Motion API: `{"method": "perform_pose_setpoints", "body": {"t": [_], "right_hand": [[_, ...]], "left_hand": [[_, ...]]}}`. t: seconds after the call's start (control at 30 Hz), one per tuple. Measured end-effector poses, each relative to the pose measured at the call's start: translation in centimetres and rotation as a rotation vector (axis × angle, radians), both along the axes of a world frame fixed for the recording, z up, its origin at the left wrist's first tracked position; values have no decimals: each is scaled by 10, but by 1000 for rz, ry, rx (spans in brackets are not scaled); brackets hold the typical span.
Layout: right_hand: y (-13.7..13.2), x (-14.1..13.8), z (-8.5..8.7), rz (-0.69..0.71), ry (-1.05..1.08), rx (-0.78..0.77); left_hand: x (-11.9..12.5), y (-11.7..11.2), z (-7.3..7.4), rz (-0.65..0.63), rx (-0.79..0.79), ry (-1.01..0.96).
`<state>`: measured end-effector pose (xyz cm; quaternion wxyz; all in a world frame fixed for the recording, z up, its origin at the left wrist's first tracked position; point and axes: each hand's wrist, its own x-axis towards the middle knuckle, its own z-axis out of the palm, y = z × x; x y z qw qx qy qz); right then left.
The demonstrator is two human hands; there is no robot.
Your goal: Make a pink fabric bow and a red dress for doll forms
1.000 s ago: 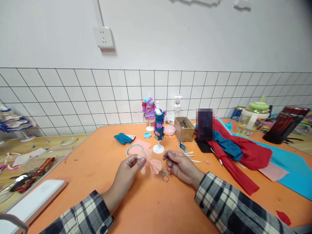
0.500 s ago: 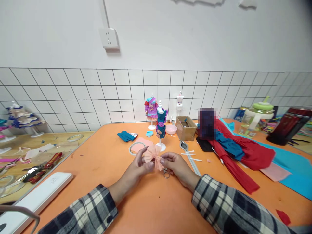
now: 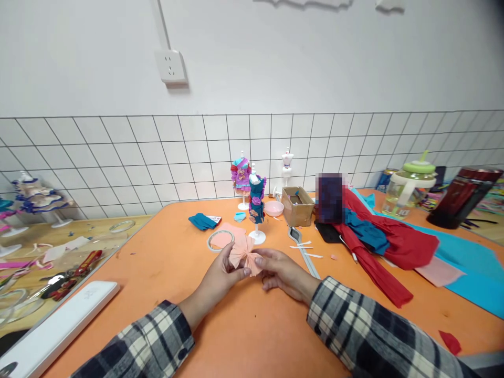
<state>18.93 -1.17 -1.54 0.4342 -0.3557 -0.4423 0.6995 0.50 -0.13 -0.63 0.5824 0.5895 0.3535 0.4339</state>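
A peach piece of fabric point(image 3: 241, 253), gathered at its middle into a pleated bow, is held up over the orange table. My left hand point(image 3: 223, 272) pinches its left side between thumb and fingers. On its right side, my right hand point(image 3: 281, 270) grips the edge near the gathered centre, its lower fingers curled. Just behind stands a small dress form point(image 3: 256, 202) in a teal dress with purple ruffles and flowers. A roll of clear tape point(image 3: 210, 247) lies to the left, on a flat peach piece of fabric point(image 3: 233, 229).
Behind are two more dress forms, a pink bowl point(image 3: 274, 209) and a cardboard box point(image 3: 298, 209). Red fabric point(image 3: 405, 236), a green-lidded jug point(image 3: 411, 189) and a dark red thermos point(image 3: 464, 199) sit right. A white power bank point(image 3: 66, 320) lies left; grey tweezers point(image 3: 295, 234) lie near the box.
Both hands and the bow have shifted slightly left and lower in view. Scissor handles seen beneath my right hand are now out of sight. The camera view has turned a little.
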Motion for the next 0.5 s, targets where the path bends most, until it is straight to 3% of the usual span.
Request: {"method": "perform_pose_setpoints", "body": {"t": [0.13, 0.33, 0.5], "right_hand": [[2, 1, -3, -9, 0, -42], [9, 7, -1, -39, -35, -33], [11, 9, 3, -168, -83, 91]], "left_hand": [[-1, 1, -1, -20, 21, 30], [-7, 9, -10, -161, 32, 37], [-22, 19, -13, 82, 226, 159]]}}
